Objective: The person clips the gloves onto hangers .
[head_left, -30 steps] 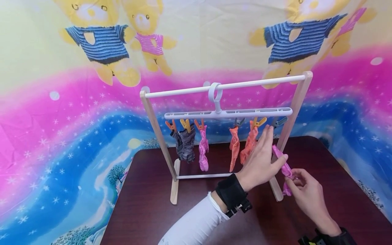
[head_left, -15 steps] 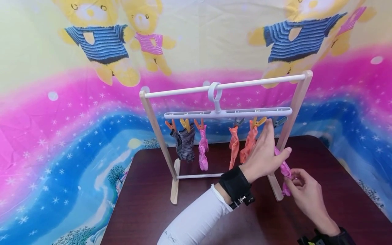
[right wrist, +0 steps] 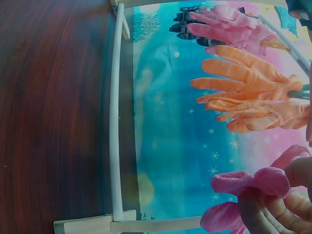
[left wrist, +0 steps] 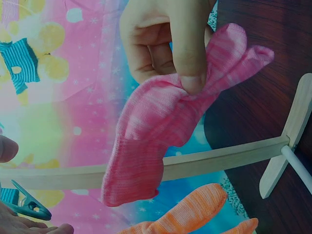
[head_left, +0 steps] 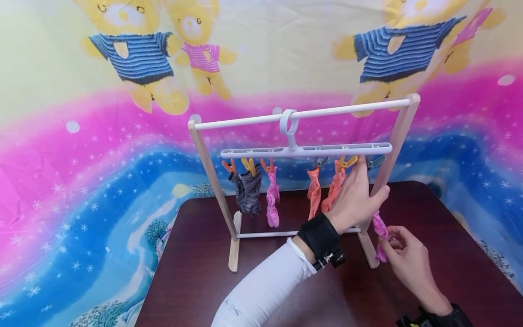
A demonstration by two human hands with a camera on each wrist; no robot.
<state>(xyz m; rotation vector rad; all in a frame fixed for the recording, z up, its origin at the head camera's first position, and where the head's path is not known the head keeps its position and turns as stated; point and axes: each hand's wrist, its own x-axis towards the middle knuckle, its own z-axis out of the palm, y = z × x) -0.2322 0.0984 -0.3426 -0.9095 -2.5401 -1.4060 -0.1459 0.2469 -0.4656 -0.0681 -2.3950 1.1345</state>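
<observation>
My right hand (head_left: 410, 259) pinches a small pink knit glove (left wrist: 146, 122) between thumb and fingers, beside the drying rack's right post. The glove's cuff points up toward the hanger and its fingers droop below the pinch. My left hand (head_left: 357, 197) is raised under the hanger's right end, its fingers extended and thumb held apart. Close to those fingers is the teal clothespin (left wrist: 29, 202), which has nothing hanging from it; whether they touch it is unclear. Orange gloves (right wrist: 243, 73) hang just left of this hand, one from a yellow clothespin (head_left: 348, 162).
A white hanger (head_left: 261, 153) hooks over the top bar of a wooden rack (head_left: 206, 177). Toward its left end hang another pink glove (head_left: 272, 200) and dark grey gloves (head_left: 248, 193). The rack stands on a dark wooden table (head_left: 196, 281) before a printed bear backdrop (head_left: 122, 122).
My left hand has moved up and to the right, closer to the teal clothespin. My right hand keeps its pinch on the pink glove and has barely moved.
</observation>
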